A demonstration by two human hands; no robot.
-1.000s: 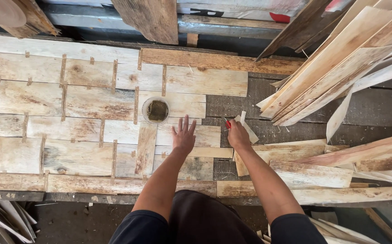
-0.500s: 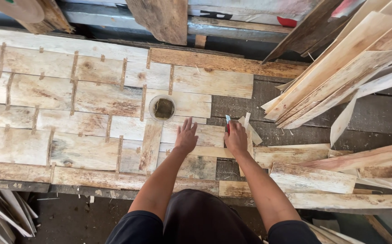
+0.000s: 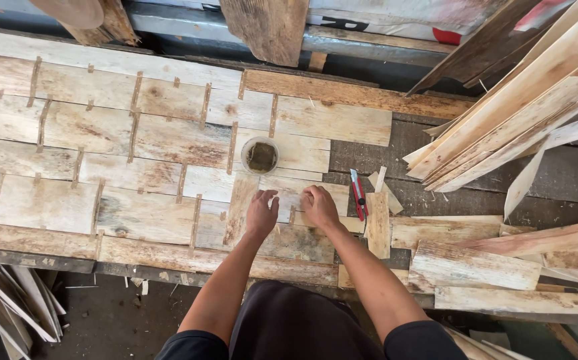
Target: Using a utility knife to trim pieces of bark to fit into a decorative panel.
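A wide sheet of thin wood veneer pieces (image 3: 142,140), joined with short strips of brown tape, lies on the workbench. My left hand (image 3: 261,213) and my right hand (image 3: 318,205) both press down on the veneer near its right end, fingers curled, a small gap between them. What is under the fingertips is too small to tell. A red utility knife (image 3: 358,195) lies on the bench just right of my right hand, free of it. A small round cup (image 3: 259,155) with dark contents stands on the veneer just beyond my hands.
A stack of long veneer strips (image 3: 522,107) leans at the right. Loose veneer pieces (image 3: 475,263) lie at the right front of the bench. Dark boards (image 3: 269,27) stand along the back. More strips (image 3: 9,313) lie on the floor at lower left.
My right hand has put the red knife down on the bench and moved left beside my left hand. My left hand has drawn back and curled its fingers onto the veneer.
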